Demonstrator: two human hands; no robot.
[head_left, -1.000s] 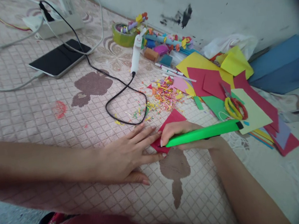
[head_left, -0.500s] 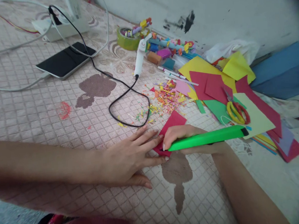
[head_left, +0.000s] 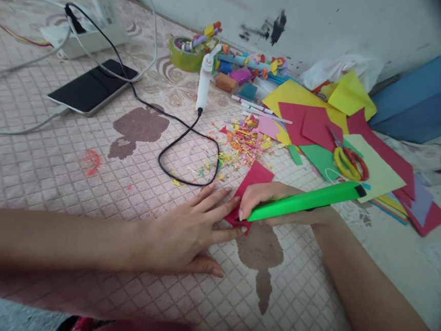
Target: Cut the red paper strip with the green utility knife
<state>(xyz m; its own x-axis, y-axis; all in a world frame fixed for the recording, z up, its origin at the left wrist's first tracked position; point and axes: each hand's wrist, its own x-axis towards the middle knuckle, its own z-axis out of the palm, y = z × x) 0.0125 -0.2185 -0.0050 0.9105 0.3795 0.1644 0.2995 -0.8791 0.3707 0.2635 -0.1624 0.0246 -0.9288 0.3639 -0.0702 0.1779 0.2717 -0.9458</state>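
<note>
My left hand lies flat on the patterned tablecloth, fingers spread, with its fingertips on the left edge of a piece of red paper. A long, bright green pen-like tool with a black far end is gripped in my right hand. Its dark tip points down-left and meets the lower part of the red paper, between the fingers of my two hands. My right fingers partly cover the paper and the tip, so whether it has left a mark cannot be made out.
Paper scraps lie beyond the hands, near a white glue gun with a looped black cord. Scissors rest on coloured paper sheets at right. A phone, power strip and green tape roll are farther back.
The whole view has shifted very slightly. Both hands, the red paper and the green tool keep nearly the same positions relative to one another.
</note>
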